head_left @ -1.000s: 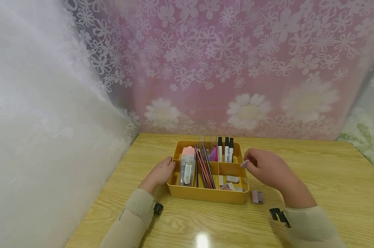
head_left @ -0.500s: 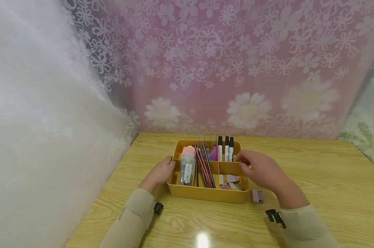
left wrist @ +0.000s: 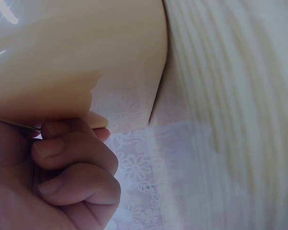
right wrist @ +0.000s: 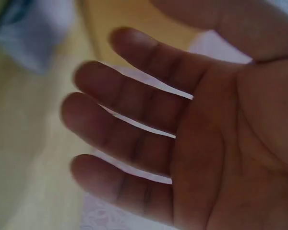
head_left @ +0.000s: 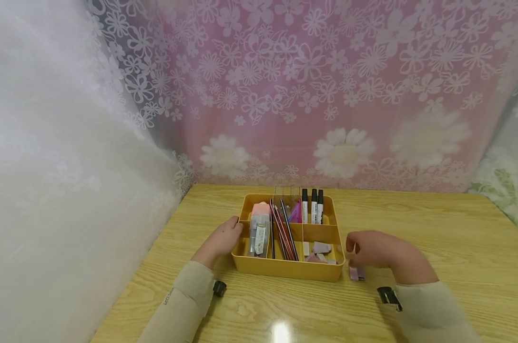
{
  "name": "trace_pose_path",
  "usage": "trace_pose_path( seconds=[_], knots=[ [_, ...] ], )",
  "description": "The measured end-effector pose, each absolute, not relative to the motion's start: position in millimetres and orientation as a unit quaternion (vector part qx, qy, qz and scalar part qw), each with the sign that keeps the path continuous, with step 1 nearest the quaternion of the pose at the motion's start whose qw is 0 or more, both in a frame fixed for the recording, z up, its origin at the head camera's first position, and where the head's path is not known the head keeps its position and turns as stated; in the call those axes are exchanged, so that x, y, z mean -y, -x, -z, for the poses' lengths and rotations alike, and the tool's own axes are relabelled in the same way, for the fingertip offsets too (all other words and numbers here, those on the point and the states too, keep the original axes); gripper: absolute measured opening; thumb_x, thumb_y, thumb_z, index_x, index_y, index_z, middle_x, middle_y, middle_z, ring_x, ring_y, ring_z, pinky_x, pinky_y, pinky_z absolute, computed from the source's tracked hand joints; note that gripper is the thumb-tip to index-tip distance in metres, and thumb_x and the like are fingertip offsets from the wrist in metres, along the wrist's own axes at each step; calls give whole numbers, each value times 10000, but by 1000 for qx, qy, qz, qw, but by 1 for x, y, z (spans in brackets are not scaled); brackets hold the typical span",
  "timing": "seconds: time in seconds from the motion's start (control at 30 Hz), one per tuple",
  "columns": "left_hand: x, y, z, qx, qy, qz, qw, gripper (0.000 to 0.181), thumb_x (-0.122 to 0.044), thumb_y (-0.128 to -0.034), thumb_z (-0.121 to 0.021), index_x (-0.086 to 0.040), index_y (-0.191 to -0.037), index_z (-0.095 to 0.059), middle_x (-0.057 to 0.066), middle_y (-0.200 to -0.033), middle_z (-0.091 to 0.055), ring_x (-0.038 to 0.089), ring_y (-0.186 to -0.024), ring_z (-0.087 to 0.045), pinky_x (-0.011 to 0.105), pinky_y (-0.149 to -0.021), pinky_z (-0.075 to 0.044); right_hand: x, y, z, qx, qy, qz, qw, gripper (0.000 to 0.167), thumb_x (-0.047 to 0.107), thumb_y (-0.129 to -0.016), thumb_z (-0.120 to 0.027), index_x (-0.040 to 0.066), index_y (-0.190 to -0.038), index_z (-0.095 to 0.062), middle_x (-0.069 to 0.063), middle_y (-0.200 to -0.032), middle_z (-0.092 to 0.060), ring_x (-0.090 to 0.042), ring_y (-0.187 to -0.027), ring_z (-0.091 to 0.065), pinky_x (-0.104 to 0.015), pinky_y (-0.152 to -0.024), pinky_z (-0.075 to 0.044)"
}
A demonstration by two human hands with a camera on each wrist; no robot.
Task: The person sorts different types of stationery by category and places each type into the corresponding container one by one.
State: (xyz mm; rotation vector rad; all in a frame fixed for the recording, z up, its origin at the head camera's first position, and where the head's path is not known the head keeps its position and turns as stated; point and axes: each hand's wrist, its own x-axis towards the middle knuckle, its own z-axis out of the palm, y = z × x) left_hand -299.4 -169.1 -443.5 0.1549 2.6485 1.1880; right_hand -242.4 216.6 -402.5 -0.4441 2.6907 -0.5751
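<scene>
A yellow divided organizer box stands on the wooden table. My left hand grips the rim at its left side; in the left wrist view the curled fingers pinch that edge. Outside the box's right wall lie lilac erasers, partly hidden by my right hand. That hand hovers just above them, and the right wrist view shows its spread fingers holding nothing. Several lilac and white erasers sit in the front right compartment.
Also in the box are a clear case with a pink top, several pencils, a pink-purple item and black-capped markers. Behind the table hangs a pink flowered curtain; a white sheet hangs at left.
My right hand let a lilac eraser go into the front right compartment, then moved right and down to the erasers on the table. My left hand stayed on the rim.
</scene>
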Motion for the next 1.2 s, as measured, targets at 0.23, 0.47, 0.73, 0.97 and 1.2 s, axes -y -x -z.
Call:
trace_pose_path(
  seconds=[0.23, 0.47, 0.73, 0.97, 1.2],
  knots=[
    [169, 299, 444, -904, -54, -408, 120, 533, -363, -1107, -298, -41, -1521, -387, 146, -1477, -490, 323, -1349, -472, 551, -1112, -363, -211, 243, 425, -949, 133, 187, 218, 378, 136, -695, -863, 107, -949, -586, -25, -854, -576, -214, -759, -519, -385, -661, -452],
    [167, 300, 442, -907, -57, -402, 115, 539, -367, -1106, -284, -38, -1521, -384, 152, -1475, -492, 316, -1347, -475, 537, -1111, -367, -209, 246, 427, -941, 117, 214, 234, 577, 116, -634, -917, 86, -1111, -594, -42, -921, -593, -237, -847, -539, -450, -762, -482],
    [167, 300, 441, -912, -62, -390, 111, 539, -353, -1106, -281, -27, -1525, -376, 162, -1484, -483, 321, -1353, -469, 539, -1110, -368, -205, 242, 425, -953, 136, 182, 202, 489, 29, -617, -818, 132, -1038, -591, -21, -837, -552, -223, -766, -498, -392, -673, -396],
    [168, 298, 441, -910, -60, -394, 112, 540, -353, -1108, -278, -25, -1526, -372, 164, -1486, -480, 324, -1360, -460, 540, -1114, -362, -205, 243, 423, -954, 139, 175, 197, 301, 87, -743, -760, 96, -992, -592, -25, -836, -571, -216, -733, -507, -382, -647, -422],
    [170, 298, 443, -909, -58, -398, 115, 544, -358, -1106, -286, -27, -1530, -367, 161, -1488, -479, 324, -1362, -461, 543, -1114, -363, -211, 246, 417, -959, 152, 177, 159, 188, 168, -840, -682, 94, -993, -602, -11, -836, -577, -198, -723, -514, -377, -624, -437]
  ],
)
